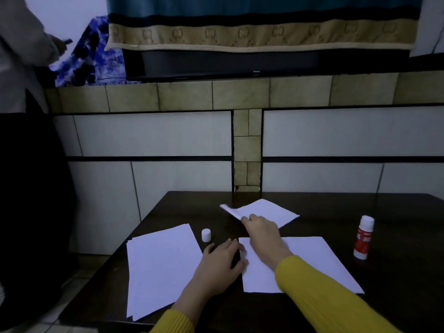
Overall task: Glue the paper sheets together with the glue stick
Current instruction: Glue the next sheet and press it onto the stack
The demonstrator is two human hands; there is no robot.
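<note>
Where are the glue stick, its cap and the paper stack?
glue stick [363, 239]: head view, on its red label.
cap [206, 235]: head view, on its side wall.
paper stack [158, 267]: head view, middle of top sheet.

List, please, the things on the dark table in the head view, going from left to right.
Stack of paper → white cap → left hand → right hand, gripping the far sheet → near sheet → glue stick, standing upright.

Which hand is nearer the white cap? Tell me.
Left. The left hand rests just beside and below the white cap, its fingertips on the near sheet's edge. The right hand is farther right, gripping the far sheet.
</note>
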